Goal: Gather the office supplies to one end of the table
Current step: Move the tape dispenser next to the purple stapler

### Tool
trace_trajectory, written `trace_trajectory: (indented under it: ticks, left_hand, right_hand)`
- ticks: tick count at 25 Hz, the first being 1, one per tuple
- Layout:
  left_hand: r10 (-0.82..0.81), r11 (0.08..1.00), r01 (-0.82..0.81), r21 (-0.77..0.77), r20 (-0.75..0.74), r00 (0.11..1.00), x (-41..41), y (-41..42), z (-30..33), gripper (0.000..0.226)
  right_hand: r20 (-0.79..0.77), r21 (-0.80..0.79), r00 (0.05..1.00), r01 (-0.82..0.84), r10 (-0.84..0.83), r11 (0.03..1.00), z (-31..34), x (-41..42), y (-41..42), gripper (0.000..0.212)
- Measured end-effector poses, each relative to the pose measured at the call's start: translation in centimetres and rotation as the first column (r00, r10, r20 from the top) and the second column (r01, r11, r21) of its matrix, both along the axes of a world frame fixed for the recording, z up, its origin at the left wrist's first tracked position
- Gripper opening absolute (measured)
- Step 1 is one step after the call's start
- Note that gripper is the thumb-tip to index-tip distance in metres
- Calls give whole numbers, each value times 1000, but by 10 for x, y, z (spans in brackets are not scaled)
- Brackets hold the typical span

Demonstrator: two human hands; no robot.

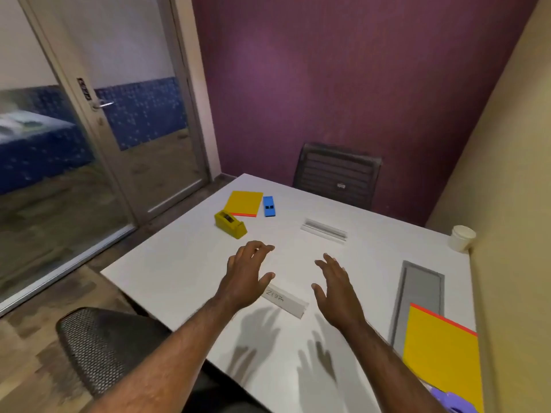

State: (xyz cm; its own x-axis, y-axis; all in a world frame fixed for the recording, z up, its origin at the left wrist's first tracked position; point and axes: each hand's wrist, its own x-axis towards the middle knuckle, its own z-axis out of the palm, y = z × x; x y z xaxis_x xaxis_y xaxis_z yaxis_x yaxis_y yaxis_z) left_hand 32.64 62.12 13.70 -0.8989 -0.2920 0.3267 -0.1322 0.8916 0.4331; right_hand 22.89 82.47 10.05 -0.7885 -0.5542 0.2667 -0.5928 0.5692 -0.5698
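Observation:
On the far left part of the white table (pixel 179 278) lie a yellow tape dispenser (pixel 230 224), a yellow pad with an orange edge (pixel 244 203) and a small blue stapler (pixel 269 206). A larger yellow pad (pixel 444 356) lies at the near right, with a purple object (pixel 453 402) poking out below it. My left hand (pixel 246 277) and my right hand (pixel 338 289) hover above the table's middle, fingers spread, holding nothing. A white paper strip with writing (pixel 286 301) lies between and beneath them.
A clear plastic strip (pixel 324 230) lies further back. A grey cable hatch (pixel 417 299) is set in the table at right. A white paper cup (pixel 462 238) stands by the beige wall. Black chairs stand at the far side (pixel 337 174) and near left (pixel 101 347).

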Motion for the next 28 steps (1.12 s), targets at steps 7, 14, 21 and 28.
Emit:
trace_trajectory:
  ticks: [7,14,21,28]
  left_hand:
    - [231,972,-236,-14,-142,962,163,-99,26,59]
    - [424,904,-428,10,-166,890,334,-175,27,70]
    - [598,799,-602,-21,-82,797,451,-227,7,78]
    - [628,777,-629,-31,-39,777,458,-295,-4,83]
  right_hand:
    - [-87,-49,971,-226,221,973,45,103,-124,46]
    - [-190,-84,871,-475,454,876,52,237,-233,49]
    - [-192,-52,743,-660,641,750,56,323,-327,53]
    - [-180,-8,737,-663,652,748,48,326,-409,56]
